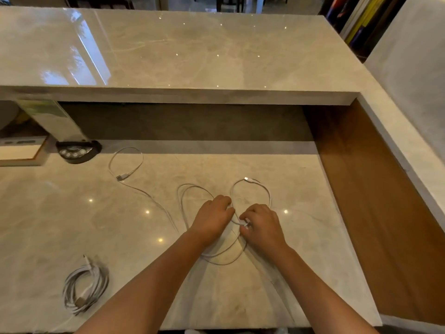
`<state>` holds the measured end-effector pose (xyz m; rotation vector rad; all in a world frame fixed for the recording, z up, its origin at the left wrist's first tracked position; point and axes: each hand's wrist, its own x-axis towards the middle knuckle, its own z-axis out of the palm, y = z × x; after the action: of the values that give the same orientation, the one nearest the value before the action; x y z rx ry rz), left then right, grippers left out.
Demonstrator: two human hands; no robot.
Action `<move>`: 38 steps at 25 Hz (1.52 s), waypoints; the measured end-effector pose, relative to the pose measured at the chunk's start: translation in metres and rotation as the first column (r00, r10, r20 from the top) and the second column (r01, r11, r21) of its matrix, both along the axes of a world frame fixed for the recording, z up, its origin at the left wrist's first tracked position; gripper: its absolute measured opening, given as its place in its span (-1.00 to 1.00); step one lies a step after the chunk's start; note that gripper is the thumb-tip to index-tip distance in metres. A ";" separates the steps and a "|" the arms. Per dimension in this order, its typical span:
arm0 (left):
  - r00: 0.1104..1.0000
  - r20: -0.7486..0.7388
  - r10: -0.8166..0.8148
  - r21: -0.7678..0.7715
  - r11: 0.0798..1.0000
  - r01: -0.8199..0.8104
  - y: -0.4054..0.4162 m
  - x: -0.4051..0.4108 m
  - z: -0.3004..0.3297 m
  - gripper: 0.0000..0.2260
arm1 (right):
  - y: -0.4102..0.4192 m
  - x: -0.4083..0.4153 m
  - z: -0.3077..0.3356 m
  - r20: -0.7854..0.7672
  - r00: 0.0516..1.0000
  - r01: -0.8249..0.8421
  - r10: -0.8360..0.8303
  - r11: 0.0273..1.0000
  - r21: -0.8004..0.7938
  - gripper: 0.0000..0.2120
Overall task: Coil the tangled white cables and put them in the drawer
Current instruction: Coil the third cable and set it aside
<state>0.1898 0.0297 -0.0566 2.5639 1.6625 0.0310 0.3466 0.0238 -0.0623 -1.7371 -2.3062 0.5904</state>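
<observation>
A loose white cable (261, 186) lies in loops on the marble desk, one plug at the far end of a loop. My left hand (214, 215) has its fingers curled down onto the cable where the loops cross. My right hand (261, 225) pinches the cable close to a plug, just right of the left hand. A second white cable (125, 175) trails from the back left toward my hands. A coiled white cable (84, 284) sits at the front left. No drawer shows.
The lower desk top (72, 213) runs under a raised marble counter (192, 56). A black round base with buttons (78, 150) and a white box (21, 150) stand at the back left. A wooden side panel (375, 189) closes the right.
</observation>
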 end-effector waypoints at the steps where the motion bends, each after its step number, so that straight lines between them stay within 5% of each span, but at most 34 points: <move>1: 0.998 0.048 0.033 -0.048 0.998 -0.030 0.003 -0.001 0.003 -0.89 | -0.002 0.002 -0.001 -0.042 0.999 0.006 -0.007 1.000 -0.011 -0.75; 3: 0.997 0.050 -0.056 0.043 0.998 0.054 0.007 -0.006 0.003 -0.82 | -0.004 0.003 0.000 -0.058 0.998 0.008 -0.009 1.000 -0.022 -0.76; 4: 0.996 0.075 -0.042 -0.046 0.998 0.046 0.009 -0.008 0.011 -0.85 | -0.002 0.002 0.004 -0.066 0.998 0.020 -0.022 0.999 -0.031 -0.78; 9: 0.911 0.412 -0.027 0.173 0.984 -0.049 0.020 -0.018 0.049 -0.74 | 0.018 -0.009 0.043 -0.359 0.920 0.149 -0.160 0.987 -0.059 -0.89; 11: 0.779 0.618 0.111 0.116 0.966 -0.229 0.020 -0.019 0.066 -0.60 | 0.024 -0.016 0.069 -0.472 0.858 0.169 -0.201 0.980 -0.109 -0.91; 13: 0.483 0.774 0.410 -0.267 0.902 -0.339 0.013 -0.014 0.081 -0.60 | 0.029 -0.024 0.094 -0.569 0.777 0.209 -0.268 0.963 -0.168 -0.95; 15: 0.209 0.787 0.581 -0.571 0.813 -0.109 0.001 -0.010 0.092 -0.77 | 0.034 -0.033 0.114 -0.688 0.645 0.220 -0.333 0.943 -0.250 -0.93; 18: 0.174 0.822 0.542 -0.558 0.828 0.051 -0.019 -0.009 0.102 -0.81 | 0.040 -0.045 0.139 -0.789 0.480 0.208 -0.384 0.923 -0.323 -0.91; 21: 0.129 0.851 0.509 -0.513 0.858 0.004 -0.024 -0.017 0.115 -0.77 | 0.038 -0.052 0.148 -0.731 0.604 0.291 -0.316 0.942 -0.167 -0.83; 23: 0.112 0.846 0.521 -0.523 0.852 -0.016 -0.019 -0.031 0.125 -0.76 | 0.031 -0.053 0.148 -0.548 0.801 0.421 -0.240 0.877 0.231 -0.85; 25: 0.099 0.835 0.541 -0.544 0.839 0.007 -0.014 -0.047 0.134 -0.76 | 0.028 -0.052 0.148 -0.264 0.951 0.292 -0.162 0.757 0.585 -0.83; 27: 0.135 0.833 0.536 -0.547 0.834 0.066 -0.013 -0.056 0.144 -0.75 | 0.034 -0.046 0.147 -0.079 0.997 0.048 -0.003 0.818 0.574 -0.70; 31: 0.123 0.835 0.537 -0.550 0.824 0.139 -0.016 -0.063 0.157 -0.75 | 0.039 -0.039 0.157 -0.280 0.947 -0.053 0.159 0.935 0.351 -0.84; 35: 0.015 0.797 0.603 -0.578 0.756 0.307 -0.022 -0.064 0.148 -0.78 | 0.045 -0.045 0.171 -0.320 0.934 0.037 0.161 0.845 0.533 -0.86; 38: 0.064 0.771 0.634 -0.608 0.701 0.373 -0.032 -0.064 0.133 -0.75 | 0.053 -0.045 0.181 -0.305 0.945 0.109 0.117 0.768 0.631 -0.87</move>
<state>0.1260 -0.0020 0.0766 0.9920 0.8955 0.8342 0.3017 0.0766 0.1186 -1.1917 -1.9411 0.0416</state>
